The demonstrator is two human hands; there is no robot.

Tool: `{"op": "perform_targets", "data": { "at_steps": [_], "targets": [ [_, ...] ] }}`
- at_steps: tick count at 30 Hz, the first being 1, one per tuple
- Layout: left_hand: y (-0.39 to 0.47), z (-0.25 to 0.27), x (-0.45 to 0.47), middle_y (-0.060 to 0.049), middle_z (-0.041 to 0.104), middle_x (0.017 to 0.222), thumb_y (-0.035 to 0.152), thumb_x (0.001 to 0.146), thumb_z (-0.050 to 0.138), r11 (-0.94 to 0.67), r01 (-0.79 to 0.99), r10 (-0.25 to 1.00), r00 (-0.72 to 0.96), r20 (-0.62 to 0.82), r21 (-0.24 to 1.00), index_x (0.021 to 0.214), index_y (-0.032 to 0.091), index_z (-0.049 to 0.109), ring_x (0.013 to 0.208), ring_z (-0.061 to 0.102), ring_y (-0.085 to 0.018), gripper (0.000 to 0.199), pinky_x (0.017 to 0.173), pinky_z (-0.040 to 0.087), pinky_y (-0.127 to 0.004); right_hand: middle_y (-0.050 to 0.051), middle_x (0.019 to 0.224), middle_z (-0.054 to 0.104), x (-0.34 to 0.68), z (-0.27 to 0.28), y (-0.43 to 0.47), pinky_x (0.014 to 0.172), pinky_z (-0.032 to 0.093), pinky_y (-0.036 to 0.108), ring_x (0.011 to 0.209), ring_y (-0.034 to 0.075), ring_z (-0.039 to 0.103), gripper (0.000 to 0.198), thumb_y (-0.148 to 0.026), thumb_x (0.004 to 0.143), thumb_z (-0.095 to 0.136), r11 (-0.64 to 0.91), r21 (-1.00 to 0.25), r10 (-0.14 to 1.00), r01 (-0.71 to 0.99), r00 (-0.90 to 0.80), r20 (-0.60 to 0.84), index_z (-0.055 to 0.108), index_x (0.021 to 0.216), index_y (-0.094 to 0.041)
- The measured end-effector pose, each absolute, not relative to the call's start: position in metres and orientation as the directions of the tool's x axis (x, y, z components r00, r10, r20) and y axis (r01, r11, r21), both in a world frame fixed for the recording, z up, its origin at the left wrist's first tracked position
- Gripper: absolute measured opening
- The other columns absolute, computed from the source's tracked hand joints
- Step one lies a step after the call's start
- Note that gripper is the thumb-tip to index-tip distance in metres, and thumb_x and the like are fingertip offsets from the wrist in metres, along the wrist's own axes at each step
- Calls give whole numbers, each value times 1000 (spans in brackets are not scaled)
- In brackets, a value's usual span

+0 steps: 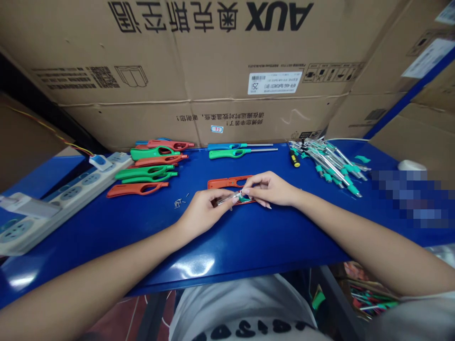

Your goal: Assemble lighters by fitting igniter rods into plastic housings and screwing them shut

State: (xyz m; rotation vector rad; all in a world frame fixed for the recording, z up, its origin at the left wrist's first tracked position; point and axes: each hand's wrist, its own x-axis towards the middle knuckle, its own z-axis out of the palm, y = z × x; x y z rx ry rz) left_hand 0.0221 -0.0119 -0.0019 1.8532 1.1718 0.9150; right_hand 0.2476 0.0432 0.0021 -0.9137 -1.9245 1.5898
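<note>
My left hand [204, 210] is closed round a clear lighter tank [228, 198], its thumb along the side. At the tank's right end, the fingertips of my right hand [268, 189] are pinched together; the small part between them is mostly hidden. Just beyond my hands lies an orange lighter casing half [222, 183] on the blue table. Another orange casing half [245, 202], with something green in it, shows partly beneath my fingers. Several small screws [177, 203] are scattered left of my left hand.
Green, orange and blue lighter casings [147, 173] lie in a row at left, by a white power strip [71, 194]. Two long-nosed lighters [245, 152] rest at the back. At right are a yellow-black screwdriver [295, 158] and piled metal lighter nozzles [332, 163]. Cardboard [209, 85] stands behind.
</note>
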Motion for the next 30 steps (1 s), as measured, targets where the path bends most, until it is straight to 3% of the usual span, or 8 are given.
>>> {"op": "perform_targets", "data": {
  "at_steps": [15,30],
  "targets": [
    [-11,-1,22,-3,75,74,44,90,64,-291,354,926,338,169,889,101,18,81,63,62,-16,32,59,47,-24,-5,48,55,246,1,41,33,36,18,35,6,46,45,-57,84,70,119,-976,746,183,-665,-34,67,88,-12],
    [-14,-3,24,-2,73,73,42,90,65,-270,371,936,319,151,889,103,19,81,60,56,-13,31,55,39,-22,-6,44,52,243,4,38,30,31,16,32,6,42,45,-57,79,74,90,-978,792,189,-609,-44,66,83,-13]
  ]
}}
